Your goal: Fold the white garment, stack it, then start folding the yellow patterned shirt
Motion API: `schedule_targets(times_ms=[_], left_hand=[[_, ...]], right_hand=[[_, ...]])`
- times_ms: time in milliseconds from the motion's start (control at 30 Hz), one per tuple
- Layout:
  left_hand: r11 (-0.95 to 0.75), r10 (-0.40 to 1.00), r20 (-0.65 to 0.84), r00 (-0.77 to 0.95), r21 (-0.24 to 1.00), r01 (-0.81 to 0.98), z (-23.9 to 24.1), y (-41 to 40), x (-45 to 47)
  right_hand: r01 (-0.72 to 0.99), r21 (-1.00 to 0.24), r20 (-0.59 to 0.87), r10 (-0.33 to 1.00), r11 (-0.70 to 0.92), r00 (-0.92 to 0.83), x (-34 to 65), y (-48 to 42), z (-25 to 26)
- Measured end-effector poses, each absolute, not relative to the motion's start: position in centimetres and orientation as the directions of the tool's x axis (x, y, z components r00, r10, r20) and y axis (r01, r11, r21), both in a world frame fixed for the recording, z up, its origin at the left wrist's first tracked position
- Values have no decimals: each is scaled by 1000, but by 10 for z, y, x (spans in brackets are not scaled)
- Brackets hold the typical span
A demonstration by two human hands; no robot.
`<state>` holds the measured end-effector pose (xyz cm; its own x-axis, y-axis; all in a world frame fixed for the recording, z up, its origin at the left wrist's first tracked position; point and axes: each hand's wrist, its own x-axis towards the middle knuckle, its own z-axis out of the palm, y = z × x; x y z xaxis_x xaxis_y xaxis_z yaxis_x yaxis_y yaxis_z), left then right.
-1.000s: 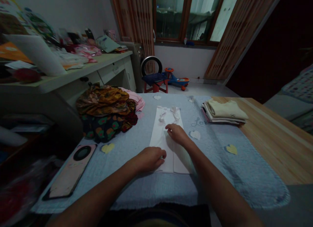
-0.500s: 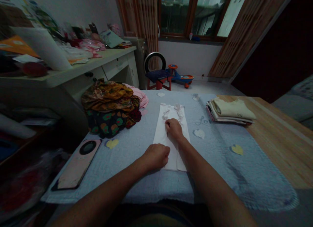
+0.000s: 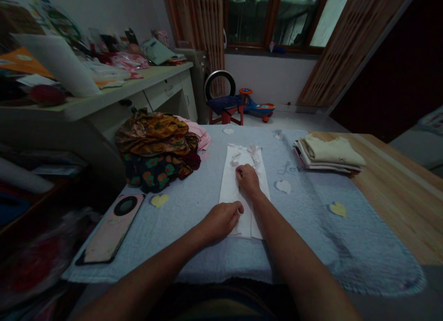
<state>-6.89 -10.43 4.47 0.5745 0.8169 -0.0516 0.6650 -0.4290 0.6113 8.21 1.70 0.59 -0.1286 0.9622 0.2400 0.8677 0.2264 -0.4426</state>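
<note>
A narrow white garment [image 3: 230,185], folded lengthwise, lies on the light blue blanket [image 3: 194,201] in front of me. My left hand [image 3: 221,218] rests on its near left edge with the fingers curled down onto the cloth. My right hand [image 3: 248,178] lies on the garment's upper middle, just below its ruffled far end, fingers bent and pressing on the fabric.
A pile of patterned clothes [image 3: 155,148] sits at the left on the blanket, a stack of folded clothes [image 3: 328,155] at the right. A phone [image 3: 112,228] lies near the left edge. A cluttered desk [image 3: 114,97] stands left; bare wooden tabletop [image 3: 398,192] right.
My right hand has slid up the garment toward its far end. My left hand stays at the near edge. The view shifted slightly.
</note>
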Motion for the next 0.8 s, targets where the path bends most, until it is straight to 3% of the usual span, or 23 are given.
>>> schedule_targets(times_ms=[200, 300, 400, 533, 800], left_hand=[[-561, 823, 123, 554, 331, 759, 26, -104, -74], [-588, 805, 99, 585, 262, 765, 15, -106, -76], [-597, 794, 43, 607, 245, 764, 10, -107, -77], [-609, 785, 54, 617, 247, 754, 8, -111, -77], [-665, 713, 62, 699, 375, 646, 20, -124, -85]], right_hand=[[898, -368, 271, 952, 239, -142, 80, 11, 12], [916, -314, 320, 936, 251, -147, 81, 8, 16], [894, -282, 360, 902, 348, -238, 82, 4, 19], [830, -264, 306, 858, 492, -412, 82, 2, 18], [855, -243, 250, 881, 458, -401, 81, 9, 10]])
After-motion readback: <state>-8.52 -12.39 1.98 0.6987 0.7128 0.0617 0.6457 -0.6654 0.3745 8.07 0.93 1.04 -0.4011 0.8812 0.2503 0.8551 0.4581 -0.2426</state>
